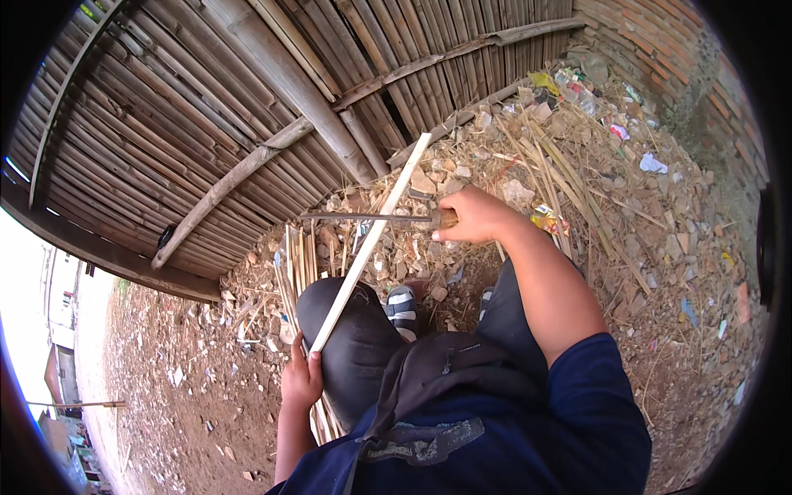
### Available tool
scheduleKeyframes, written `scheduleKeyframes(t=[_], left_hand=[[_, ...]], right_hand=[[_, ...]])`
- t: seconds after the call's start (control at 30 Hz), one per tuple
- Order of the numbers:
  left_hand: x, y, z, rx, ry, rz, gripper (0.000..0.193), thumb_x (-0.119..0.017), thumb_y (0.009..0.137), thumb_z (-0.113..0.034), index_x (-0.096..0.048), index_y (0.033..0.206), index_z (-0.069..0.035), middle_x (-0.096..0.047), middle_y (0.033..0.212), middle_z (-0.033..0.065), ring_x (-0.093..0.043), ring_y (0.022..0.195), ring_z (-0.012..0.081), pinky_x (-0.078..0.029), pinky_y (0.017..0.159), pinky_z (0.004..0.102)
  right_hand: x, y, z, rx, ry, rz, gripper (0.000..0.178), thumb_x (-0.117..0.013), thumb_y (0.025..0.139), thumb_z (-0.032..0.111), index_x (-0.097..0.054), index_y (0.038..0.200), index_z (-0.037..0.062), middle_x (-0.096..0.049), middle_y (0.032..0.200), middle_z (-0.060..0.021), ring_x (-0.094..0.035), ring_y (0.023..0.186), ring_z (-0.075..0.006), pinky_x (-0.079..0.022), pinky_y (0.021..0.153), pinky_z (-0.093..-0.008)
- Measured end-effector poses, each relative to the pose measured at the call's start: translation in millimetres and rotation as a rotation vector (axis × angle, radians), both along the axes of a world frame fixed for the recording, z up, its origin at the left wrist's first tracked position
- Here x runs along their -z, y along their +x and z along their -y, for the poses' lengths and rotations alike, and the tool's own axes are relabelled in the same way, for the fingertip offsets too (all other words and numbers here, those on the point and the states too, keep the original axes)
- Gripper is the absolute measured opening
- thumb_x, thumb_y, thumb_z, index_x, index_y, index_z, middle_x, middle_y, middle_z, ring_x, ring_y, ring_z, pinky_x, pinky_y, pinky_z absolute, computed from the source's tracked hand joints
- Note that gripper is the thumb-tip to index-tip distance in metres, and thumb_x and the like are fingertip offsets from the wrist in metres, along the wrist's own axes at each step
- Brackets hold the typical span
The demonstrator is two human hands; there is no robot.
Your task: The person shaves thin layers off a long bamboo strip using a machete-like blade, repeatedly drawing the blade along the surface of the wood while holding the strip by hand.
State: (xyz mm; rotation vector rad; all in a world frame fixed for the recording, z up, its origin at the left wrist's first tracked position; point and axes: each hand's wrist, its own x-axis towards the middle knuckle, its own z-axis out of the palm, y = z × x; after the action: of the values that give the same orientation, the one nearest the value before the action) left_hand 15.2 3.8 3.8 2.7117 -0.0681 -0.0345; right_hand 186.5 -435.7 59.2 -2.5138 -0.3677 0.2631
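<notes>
My left hand (301,373) grips the lower end of a long pale bamboo strip (369,246), beside my left knee. The strip slants up and away to the right, past the knee. My right hand (474,216) is closed around the wooden handle of a knife (367,217). Its long, dark, narrow blade points left and crosses the strip at about mid-length; whether the two touch I cannot tell. More split bamboo strips (290,268) lie in a bundle along the outer side of my left leg, partly hidden by it.
A bamboo-slat wall (190,124) with a thick post (289,82) rises ahead. A brick wall (660,41) stands at the right. Loose bamboo pieces (569,177) lie on rubble at the right, with plastic litter (652,163) beyond. Stony dirt ground (190,388) spreads to the left.
</notes>
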Motion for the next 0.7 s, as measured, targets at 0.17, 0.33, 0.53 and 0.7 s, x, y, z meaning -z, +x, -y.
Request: scheduleKeyframes(t=[0.17, 0.33, 0.53, 0.7], left_hand=[[1.1, 0.9, -1.0, 0.004, 0.053, 0.008, 0.064, -0.040, 0.107, -0.044, -0.034, 0.152, 0.001, -0.068, 0.079, 0.0300, -0.066, 0.075, 0.0512, -0.050, 0.066, 0.0588], [0.0, -1.7, -1.0, -0.017, 0.039, -0.009, 0.064, -0.041, 0.107, -0.043, -0.034, 0.153, 0.000, -0.068, 0.079, 0.0305, -0.066, 0.077, 0.0523, -0.051, 0.068, 0.0585], [-3.7, 1.2, -4.1, 0.001, -0.058, -0.017, 0.063, -0.042, 0.107, -0.043, -0.034, 0.153, -0.001, -0.067, 0.080, 0.0317, -0.066, 0.079, 0.0527, -0.050, 0.069, 0.0582], [-12.1, 2.7, 2.3, -0.016, -0.028, -0.058, 0.062, -0.043, 0.107, -0.045, -0.036, 0.152, -0.004, -0.068, 0.081, 0.0305, -0.067, 0.082, 0.0523, -0.051, 0.072, 0.0583]], right_hand=[[1.4, -3.0, 0.5, 0.042, -0.177, 0.105, 0.046, -0.080, 0.082, 0.041, -0.071, 0.112, 0.0085, -0.073, 0.101, -0.0156, -0.072, 0.092, -0.0333, -0.057, 0.081, -0.0460], [-13.2, -18.6, -43.3, -0.124, -0.172, 0.055, 0.026, -0.075, 0.085, 0.029, -0.069, 0.102, 0.0096, -0.073, 0.096, -0.0150, -0.072, 0.090, -0.0352, -0.058, 0.078, -0.0481], [8.8, -5.3, -57.9, -0.221, -0.039, 0.031, 0.025, -0.075, 0.085, 0.026, -0.069, 0.103, 0.0090, -0.073, 0.094, -0.0142, -0.072, 0.089, -0.0315, -0.058, 0.078, -0.0459], [22.6, 24.8, -23.3, 0.114, 0.062, -0.179, 0.034, -0.075, 0.088, 0.029, -0.068, 0.112, 0.0058, -0.074, 0.099, -0.0153, -0.072, 0.093, -0.0293, -0.057, 0.083, -0.0433]])
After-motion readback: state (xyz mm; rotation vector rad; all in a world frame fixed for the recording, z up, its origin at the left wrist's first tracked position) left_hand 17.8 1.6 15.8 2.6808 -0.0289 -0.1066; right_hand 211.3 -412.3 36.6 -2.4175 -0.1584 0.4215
